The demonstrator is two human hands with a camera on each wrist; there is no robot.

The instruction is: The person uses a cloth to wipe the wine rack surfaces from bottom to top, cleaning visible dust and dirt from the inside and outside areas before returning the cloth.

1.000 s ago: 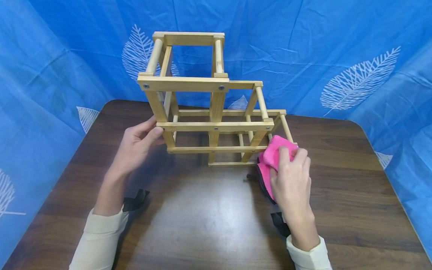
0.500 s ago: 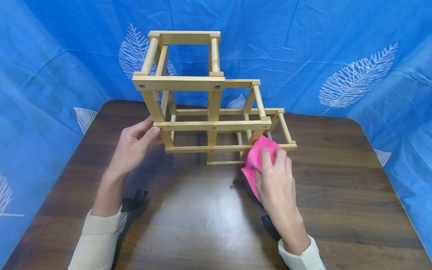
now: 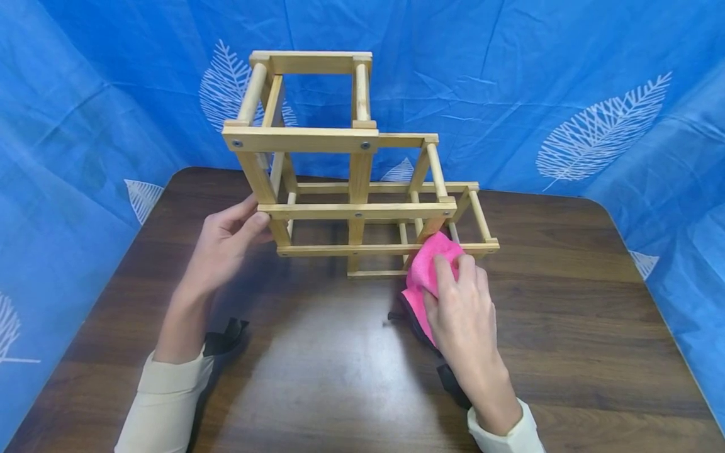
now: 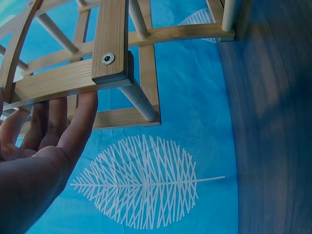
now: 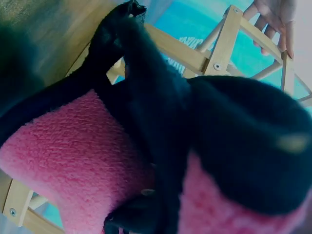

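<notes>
A stepped wooden rack of flat slats and round dowels stands over the middle of the table. My left hand grips its left side, thumb on the front slat's end and fingers behind; in the left wrist view, those fingertips press along a slat. My right hand pinches a fluffy pink cloth with black edging against an upright at the rack's lower right. Folds of the cloth and its dark trim fill much of the right wrist view, hiding the right fingers there.
A dark wood-grain table lies below. Blue curtain with white leaf prints hangs close behind the rack and along both sides. Black straps hang from the wrists.
My right hand has moved left with the cloth, from the rack's lower right end to an inner upright, then slightly down. The rack appears slightly farther left; the left hand keeps its grip.
</notes>
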